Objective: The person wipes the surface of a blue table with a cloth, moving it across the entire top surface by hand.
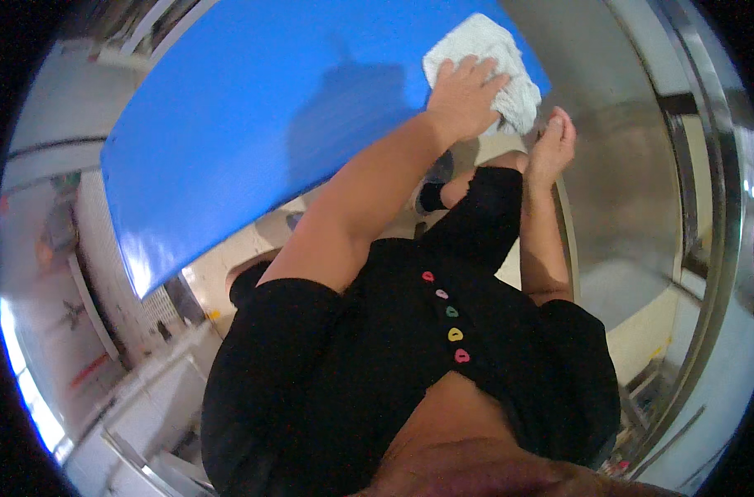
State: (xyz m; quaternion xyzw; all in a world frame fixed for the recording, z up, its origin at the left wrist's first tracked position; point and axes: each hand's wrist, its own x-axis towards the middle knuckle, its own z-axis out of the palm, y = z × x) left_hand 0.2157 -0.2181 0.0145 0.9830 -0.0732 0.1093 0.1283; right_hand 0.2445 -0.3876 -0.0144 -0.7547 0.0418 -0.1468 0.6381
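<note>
My left hand (467, 99) presses a folded white terry cloth (476, 46) against a smooth blue padded surface (240, 112), near its right-hand edge. The fingers are spread over the cloth, which bunches up beside them. Close by the cloth's lower right corner, my right hand (556, 149) hangs in front of a metal surface. Its fingers look slightly curled, and no object shows in it; the far side of the hand is hidden.
To the right runs a stainless steel surface (625, 161) with a metal rail (725, 186) beyond it. Pale floor (228, 264) shows below the blue edge, with my legs under it. A white perforated panel (159, 310) stands at the left.
</note>
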